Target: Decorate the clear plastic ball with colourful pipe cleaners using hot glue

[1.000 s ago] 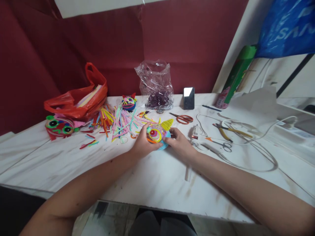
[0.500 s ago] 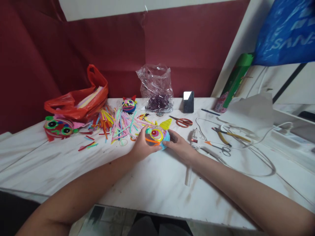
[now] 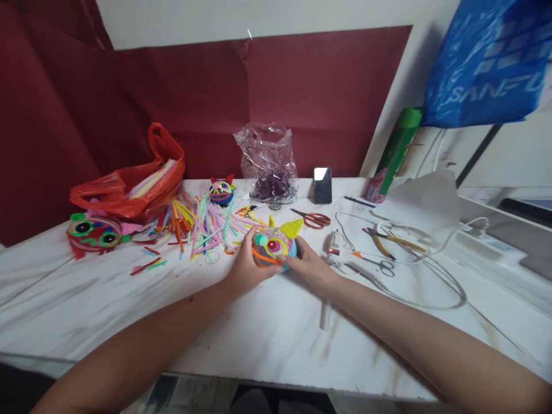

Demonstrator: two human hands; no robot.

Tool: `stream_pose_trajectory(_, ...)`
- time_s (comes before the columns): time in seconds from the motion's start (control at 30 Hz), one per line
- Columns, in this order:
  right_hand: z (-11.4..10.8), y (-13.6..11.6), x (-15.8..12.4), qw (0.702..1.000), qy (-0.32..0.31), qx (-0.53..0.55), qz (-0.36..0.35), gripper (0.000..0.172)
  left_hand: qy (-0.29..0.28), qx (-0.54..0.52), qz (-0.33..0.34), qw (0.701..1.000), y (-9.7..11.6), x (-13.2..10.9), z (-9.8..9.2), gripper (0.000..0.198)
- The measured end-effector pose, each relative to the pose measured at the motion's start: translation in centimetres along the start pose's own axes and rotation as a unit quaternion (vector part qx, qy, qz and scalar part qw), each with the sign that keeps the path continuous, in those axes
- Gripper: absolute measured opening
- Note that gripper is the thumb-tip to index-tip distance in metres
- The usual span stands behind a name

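Note:
Both my hands grip a round pipe-cleaner animal figure [image 3: 275,245] low over the front middle of the table. It has a yellow ear, a red and yellow eye, an orange line across its front and blue on its right side. My left hand [image 3: 242,264] wraps its left side. My right hand [image 3: 311,265] clasps its right side, thumb on the front. Just right of my right hand lies a hot glue gun [image 3: 334,246], a clear glue stick [image 3: 325,315] near my right forearm. Orange-handled scissors [image 3: 317,220] lie behind the figure.
Loose pipe cleaners [image 3: 211,227] and a red plastic bag [image 3: 129,187] are at left, beside two finished-looking figures, one striped [image 3: 95,233], one blue [image 3: 221,191]. A clear bag [image 3: 271,167] and a phone [image 3: 322,185] stand behind. Pliers [image 3: 383,244], small scissors [image 3: 379,263] and white cables lie right.
The figure has turned and tipped slightly in my hands, bringing a second ear tip into view. The camera view has shifted a little, so the surroundings sit lower and further left.

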State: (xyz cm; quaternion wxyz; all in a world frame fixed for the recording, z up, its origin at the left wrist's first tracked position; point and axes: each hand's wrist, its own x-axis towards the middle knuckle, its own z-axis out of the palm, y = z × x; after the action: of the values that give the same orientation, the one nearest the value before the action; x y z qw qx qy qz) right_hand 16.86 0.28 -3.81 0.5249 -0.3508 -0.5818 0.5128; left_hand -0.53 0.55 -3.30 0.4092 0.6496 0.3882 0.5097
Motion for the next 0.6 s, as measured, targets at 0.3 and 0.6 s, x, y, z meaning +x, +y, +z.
stream_pose_trajectory(0.3, -1.2, -0.3, 0.5, 0.995, -0.025, 0.096, -0.011, 0.074, 0.035, -0.074, 0.051, 0.995, 0.7, 0.3, -0.8, 0.077)
stream_pose_trajectory(0.6, -3.1, -0.6, 0.1, 0.974, -0.131, 0.172, 0.062, 0.076, 0.041, -0.221, -0.005, 0.974, 1.8, 1.0, -1.8, 0.030)
